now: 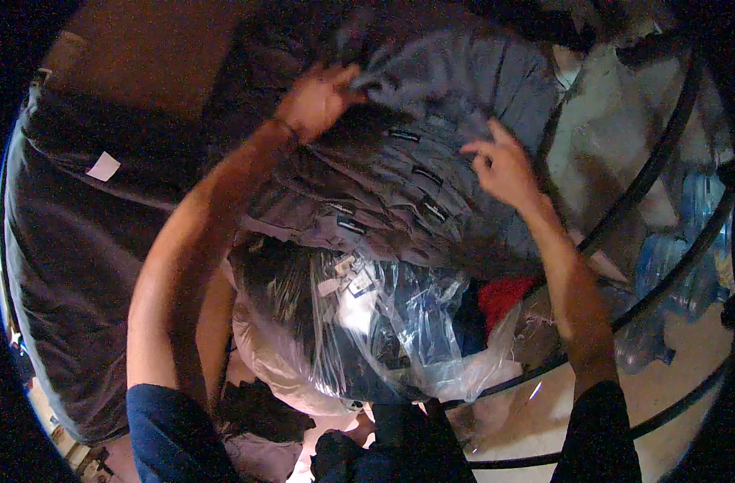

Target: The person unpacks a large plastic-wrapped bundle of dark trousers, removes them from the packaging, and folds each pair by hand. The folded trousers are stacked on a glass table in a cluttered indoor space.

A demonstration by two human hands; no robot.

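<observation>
A dark grey pile of garments (335, 177) with several small black-and-white labels lies in front of me. On its far part a lighter grey garment (448, 68) is blurred. My left hand (317, 103), with a dark band at the wrist, is at the near left edge of that garment. Its fingers reach toward the cloth but are smeared, so a grip cannot be made out. My right hand (506, 167) hovers over the pile's right side, its index finger and thumb apart and nothing visible between them.
Nearer me, a clear plastic bag (400, 330) covers dark items and white tags. Beside it is red cloth (503, 302). Dark fabric (86, 266) with a white paper piece (103, 167) spreads at left. Black curved tubes (653, 173) cross the right, near clear plastic bottles (673, 266).
</observation>
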